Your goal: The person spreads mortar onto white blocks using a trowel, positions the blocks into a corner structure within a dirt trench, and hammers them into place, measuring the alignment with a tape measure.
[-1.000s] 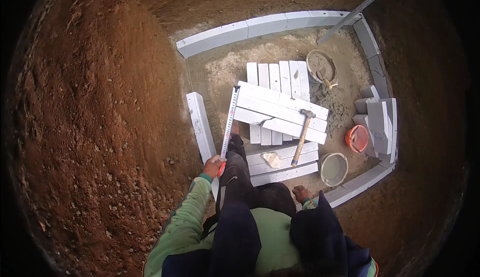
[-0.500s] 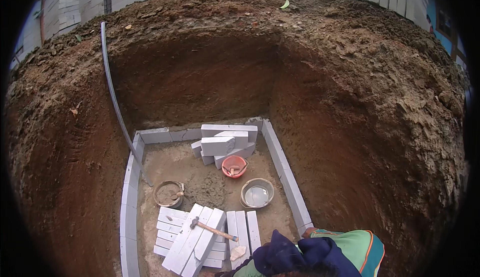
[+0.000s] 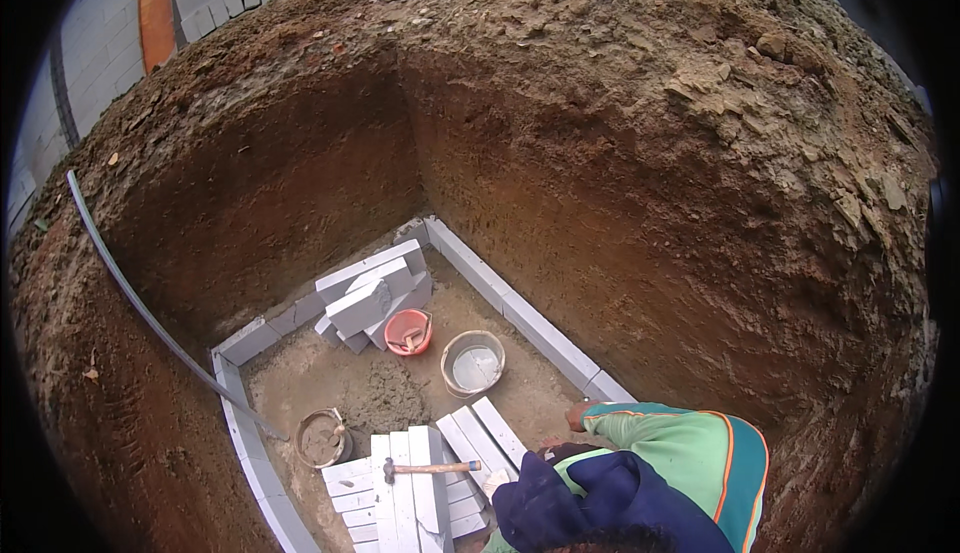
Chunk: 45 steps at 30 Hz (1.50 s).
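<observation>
My right hand (image 3: pixel 578 415), at the end of a green sleeve, is against the inner side of the low course of pale grey blocks (image 3: pixel 548 336) along the right wall. Its fingers are too small and partly covered to read, and nothing can be made out in it. My left hand is out of sight below the navy cloth (image 3: pixel 600 498). Left of my arm, a wooden-handled hammer (image 3: pixel 432 468) lies across a stack of pale blocks (image 3: pixel 402 513). Two or three more blocks (image 3: pixel 497 431) lie beside that stack, with a small pale fragment (image 3: pixel 494 483) near my body.
Wet mortar (image 3: pixel 385 400) lies heaped on the pit floor. Around it stand a mortar bucket (image 3: pixel 345 443), a red bucket (image 3: pixel 428 333) and a grey bucket of water (image 3: pixel 500 373). More blocks (image 3: pixel 360 305) are piled at the far corner. A pipe (image 3: pixel 150 315) leans at left; steep earth walls (image 3: pixel 600 243) rise around.
The view has swung right, so the pit and its contents appear turned and shifted left. More of my right sleeve shows, and my right hand stays beside the right-hand block course.
</observation>
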Motion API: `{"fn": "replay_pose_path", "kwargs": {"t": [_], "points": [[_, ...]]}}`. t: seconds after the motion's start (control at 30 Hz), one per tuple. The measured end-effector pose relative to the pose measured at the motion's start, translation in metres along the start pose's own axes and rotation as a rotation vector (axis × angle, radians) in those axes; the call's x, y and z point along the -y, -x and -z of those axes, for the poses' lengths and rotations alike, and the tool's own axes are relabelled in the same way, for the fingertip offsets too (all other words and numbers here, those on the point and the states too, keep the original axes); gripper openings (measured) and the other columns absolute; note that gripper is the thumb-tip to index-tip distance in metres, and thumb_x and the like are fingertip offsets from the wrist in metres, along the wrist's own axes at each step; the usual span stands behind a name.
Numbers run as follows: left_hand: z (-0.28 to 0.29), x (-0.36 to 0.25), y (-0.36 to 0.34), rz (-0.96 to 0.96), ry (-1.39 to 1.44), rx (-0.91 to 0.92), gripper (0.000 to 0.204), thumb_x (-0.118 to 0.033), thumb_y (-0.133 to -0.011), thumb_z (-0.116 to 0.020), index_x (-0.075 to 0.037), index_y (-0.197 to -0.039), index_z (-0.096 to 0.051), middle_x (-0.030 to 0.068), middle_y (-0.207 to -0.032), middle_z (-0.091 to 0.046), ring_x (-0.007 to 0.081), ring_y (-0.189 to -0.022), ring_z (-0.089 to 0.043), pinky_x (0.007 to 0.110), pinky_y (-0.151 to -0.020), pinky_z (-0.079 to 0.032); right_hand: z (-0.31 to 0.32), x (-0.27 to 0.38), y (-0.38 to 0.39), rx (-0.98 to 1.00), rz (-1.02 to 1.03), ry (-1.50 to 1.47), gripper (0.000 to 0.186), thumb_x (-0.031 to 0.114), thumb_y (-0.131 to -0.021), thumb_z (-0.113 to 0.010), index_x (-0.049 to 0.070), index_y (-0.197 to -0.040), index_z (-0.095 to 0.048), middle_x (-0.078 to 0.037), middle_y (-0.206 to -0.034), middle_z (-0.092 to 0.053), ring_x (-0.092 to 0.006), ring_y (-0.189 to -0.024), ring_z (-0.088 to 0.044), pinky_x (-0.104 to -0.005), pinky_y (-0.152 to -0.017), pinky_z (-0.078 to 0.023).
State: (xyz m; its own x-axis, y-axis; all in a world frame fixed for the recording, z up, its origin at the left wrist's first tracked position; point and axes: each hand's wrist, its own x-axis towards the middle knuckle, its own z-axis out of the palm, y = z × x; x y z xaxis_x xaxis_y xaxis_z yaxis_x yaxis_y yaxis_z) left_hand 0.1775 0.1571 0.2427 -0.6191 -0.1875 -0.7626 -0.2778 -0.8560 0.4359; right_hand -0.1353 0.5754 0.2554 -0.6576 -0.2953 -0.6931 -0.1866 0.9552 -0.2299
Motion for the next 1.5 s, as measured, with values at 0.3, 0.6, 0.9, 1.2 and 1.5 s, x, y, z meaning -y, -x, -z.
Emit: {"fn": "replay_pose_path", "kwargs": {"t": [0.3, 0.6, 0.9, 1.2, 1.5], "points": [[-0.103, -0.047, 0.083, -0.237, 0.092, 0.045, 0.038, -0.04, -0.102, -0.056, -0.008, -0.12, -0.061, 0.0088, -0.094, -0.068, 0.0221, -0.081, -0.071, 0.035, -0.06, -0.056, 0.091, 0.211, 0.028, -0.07, 0.66, -0.111, 0.042, 0.032, -0.093, -0.062, 0.005, -0.126, -0.064, -0.024, -0.114, -0.069, -0.0447, -0.107, -0.065, -0.0502, -0.093, -0.051], [0.065, 0.065, 0.126, -0.37, 0.323, -0.685, 0.028, -0.026, -0.096, -0.067, -0.005, -0.113, -0.063, 0.0071, -0.093, -0.066, 0.0187, -0.074, -0.067, 0.035, -0.064, -0.058, 0.028, 0.119, -0.075, 0.245, 0.422, 0.391, 0.051, 0.033, -0.085, -0.069, 0.002, -0.125, -0.068, -0.028, -0.124, -0.066, -0.0414, -0.118, -0.063, -0.0461, -0.103, -0.049], [0.215, 0.13, 0.172, 0.405, 0.113, -0.66, 0.047, -0.051, -0.088, -0.068, -0.017, -0.121, -0.061, 0.0041, -0.102, -0.065, 0.0247, -0.088, -0.066, 0.051, -0.074, -0.056, 0.018, 0.117, -0.053, -0.205, 0.14, -0.058, 0.047, 0.031, -0.095, -0.064, -0.007, -0.123, -0.065, -0.02, -0.105, -0.072, -0.0279, -0.093, -0.069, -0.0395, -0.084, -0.055], [0.266, 0.081, 0.171, 0.272, -0.015, -0.632, 0.045, -0.051, -0.087, -0.07, -0.01, -0.108, -0.069, 0.0067, -0.09, -0.066, 0.0245, -0.074, -0.065, 0.046, -0.062, -0.056, 0.016, 0.241, -0.002, -0.265, 0.023, -0.367, 0.045, 0.034, -0.099, -0.063, -0.006, -0.119, -0.065, -0.01, -0.088, -0.068, -0.0159, -0.071, -0.06, -0.0331, -0.062, -0.05], [0.296, 0.004, 0.166, 0.208, -0.208, -0.591, 0.054, -0.044, -0.084, -0.076, 0.003, -0.111, -0.071, 0.0197, -0.11, -0.074, 0.0303, -0.097, -0.07, 0.039, -0.09, -0.053, -0.032, 0.283, -0.102, 0.106, 0.366, -0.589, 0.044, 0.04, -0.105, -0.048, 0.002, -0.119, -0.065, -0.02, -0.106, -0.071, -0.0314, -0.097, -0.068, -0.0437, -0.084, -0.054]]}}
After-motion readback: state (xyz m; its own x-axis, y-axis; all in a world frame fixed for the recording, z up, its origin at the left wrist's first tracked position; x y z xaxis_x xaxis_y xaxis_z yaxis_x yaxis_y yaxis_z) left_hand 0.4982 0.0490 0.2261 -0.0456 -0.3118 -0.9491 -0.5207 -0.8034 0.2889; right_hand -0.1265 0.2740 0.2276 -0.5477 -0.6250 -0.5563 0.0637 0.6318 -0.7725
